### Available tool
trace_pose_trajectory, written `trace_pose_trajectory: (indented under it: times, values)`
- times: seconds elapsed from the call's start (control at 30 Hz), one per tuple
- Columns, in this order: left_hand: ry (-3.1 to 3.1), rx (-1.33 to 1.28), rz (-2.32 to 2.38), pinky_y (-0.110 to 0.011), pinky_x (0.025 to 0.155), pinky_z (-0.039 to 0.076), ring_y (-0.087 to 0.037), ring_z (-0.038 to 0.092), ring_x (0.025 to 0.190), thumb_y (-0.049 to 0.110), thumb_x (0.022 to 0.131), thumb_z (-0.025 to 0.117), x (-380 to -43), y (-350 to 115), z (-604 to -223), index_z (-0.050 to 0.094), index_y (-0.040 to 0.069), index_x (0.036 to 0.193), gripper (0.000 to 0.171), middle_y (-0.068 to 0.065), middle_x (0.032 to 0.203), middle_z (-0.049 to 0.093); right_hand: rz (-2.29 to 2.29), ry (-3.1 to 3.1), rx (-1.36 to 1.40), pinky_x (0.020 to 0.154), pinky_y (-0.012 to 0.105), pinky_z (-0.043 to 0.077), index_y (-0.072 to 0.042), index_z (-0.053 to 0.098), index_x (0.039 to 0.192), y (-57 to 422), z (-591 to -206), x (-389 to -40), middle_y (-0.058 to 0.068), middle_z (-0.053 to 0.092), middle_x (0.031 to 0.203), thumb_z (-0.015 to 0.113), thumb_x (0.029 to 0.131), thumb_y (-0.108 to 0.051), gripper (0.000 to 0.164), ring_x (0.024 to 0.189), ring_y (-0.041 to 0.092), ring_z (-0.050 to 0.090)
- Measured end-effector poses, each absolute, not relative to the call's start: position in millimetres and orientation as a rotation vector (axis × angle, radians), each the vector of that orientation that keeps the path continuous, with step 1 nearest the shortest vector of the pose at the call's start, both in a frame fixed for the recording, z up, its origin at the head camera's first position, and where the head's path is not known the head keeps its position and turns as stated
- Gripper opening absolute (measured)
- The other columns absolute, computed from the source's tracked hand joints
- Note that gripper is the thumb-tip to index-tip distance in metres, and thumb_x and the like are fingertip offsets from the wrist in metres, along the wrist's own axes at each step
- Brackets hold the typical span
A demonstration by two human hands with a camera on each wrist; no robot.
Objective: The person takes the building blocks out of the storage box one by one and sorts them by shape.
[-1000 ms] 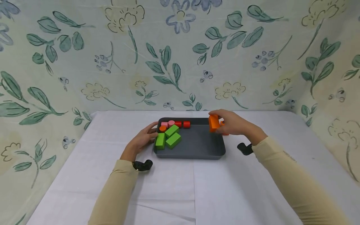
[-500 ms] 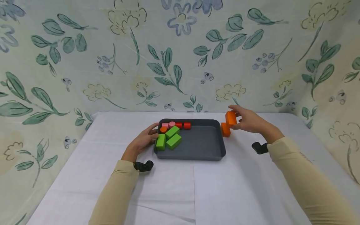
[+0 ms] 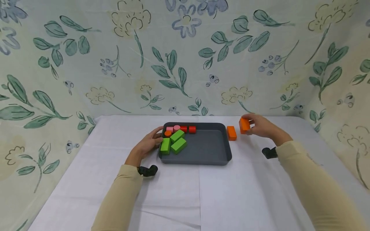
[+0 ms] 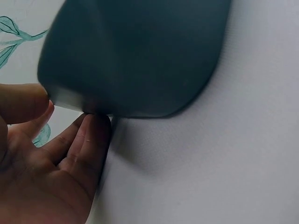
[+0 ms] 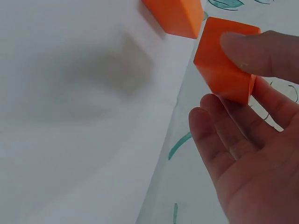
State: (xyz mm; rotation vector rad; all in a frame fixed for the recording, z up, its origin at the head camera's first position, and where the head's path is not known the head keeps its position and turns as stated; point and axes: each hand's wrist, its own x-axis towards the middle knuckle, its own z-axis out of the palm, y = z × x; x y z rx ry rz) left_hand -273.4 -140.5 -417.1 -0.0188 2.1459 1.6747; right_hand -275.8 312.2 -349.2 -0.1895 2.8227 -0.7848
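The step in hand appears to be placing the orange block (image 3: 244,125) outside the tray (image 3: 206,148), on its right. The right hand (image 3: 260,126) has it pinched, thumb on one face and fingers at the opposite side, the grip spread only as wide as the block itself. A second block (image 3: 231,133), also orange, lies just beside the tray's right end, with a gap between it and the held one. Whether the held block touches the table (image 3: 225,199) is hard to tell.

If it is to be set down there, the move calls for squaring the block to its neighbour, lowering it flat and parting thumb and fingers without nudging the other.

The right arm reaches forward and inward, with the hand pointing left across the table. In the right wrist view the thumb presses the block while two fingers extend past it, free of its surface. The left arm slants in from the other side; the left hand (image 3: 146,146) holds the tray lightly at its left end, thumb at the rim and fingertips against the outside, probably to steady it. Near that hand, inside the tray, sit three green blocks (image 3: 178,145), with red cylinders (image 3: 192,129) behind.
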Motion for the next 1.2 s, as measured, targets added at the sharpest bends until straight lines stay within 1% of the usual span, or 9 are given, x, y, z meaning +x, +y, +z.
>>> trace_pose_trajectory:
  times: [0.23,0.47,0.6,0.83,0.97,1.2]
  values:
    - [2.152,-0.034,1.658,-0.054,0.125,0.023,-0.036,0.028,0.151,0.012,0.102,0.046,-273,-141,-415,0.023,0.034,0.158,0.064,-0.011,0.166,0.024,-0.837,2.758,-0.144,0.109,0.065,0.04,-0.003,0.036,0.15,319,-368,-277,0.027,0.037,0.152,0.063,0.088,-0.004,0.068,0.134,0.049,0.039]
    - [2.153,-0.019,1.67,-0.055,0.124,0.022,-0.036,0.026,0.152,0.011,0.102,0.046,-274,-142,-417,0.023,0.034,0.158,0.064,-0.012,0.166,0.023,-0.848,2.739,-0.114,0.108,0.065,0.041,-0.007,0.037,0.151,316,-383,-282,0.026,0.036,0.154,0.062,0.085,-0.004,0.07,0.134,0.049,0.039]
    - [2.158,-0.01,1.666,-0.056,0.124,0.022,-0.037,0.025,0.152,0.011,0.102,0.046,-275,-141,-418,0.023,0.033,0.158,0.065,-0.013,0.166,0.023,-0.852,2.726,-0.1,0.109,0.066,0.04,-0.007,0.035,0.152,314,-385,-282,0.027,0.033,0.155,0.064,0.084,-0.005,0.074,0.135,0.05,0.038]
    - [2.115,-0.009,1.718,-0.053,0.125,0.023,-0.034,0.029,0.151,0.008,0.102,0.046,-275,-141,-420,0.024,0.032,0.158,0.064,-0.013,0.165,0.026,-0.869,2.718,-0.121,0.109,0.066,0.04,-0.005,0.034,0.152,312,-387,-282,0.027,0.033,0.156,0.062,0.083,-0.003,0.075,0.135,0.05,0.039]
    - [2.119,-0.001,1.716,-0.053,0.125,0.022,-0.034,0.029,0.151,0.009,0.102,0.046,-273,-141,-419,0.024,0.032,0.158,0.064,-0.013,0.165,0.026,-0.87,2.709,-0.112,0.109,0.066,0.039,-0.006,0.033,0.153,313,-388,-283,0.027,0.032,0.156,0.063,0.083,-0.004,0.077,0.135,0.05,0.039]
    - [2.124,-0.018,1.711,-0.053,0.125,0.022,-0.033,0.028,0.152,0.01,0.102,0.046,-272,-141,-418,0.025,0.032,0.157,0.063,-0.011,0.165,0.026,-0.871,2.677,-0.058,0.11,0.066,0.039,-0.007,0.03,0.155,310,-388,-283,0.028,0.029,0.157,0.063,0.085,-0.004,0.077,0.135,0.05,0.037]
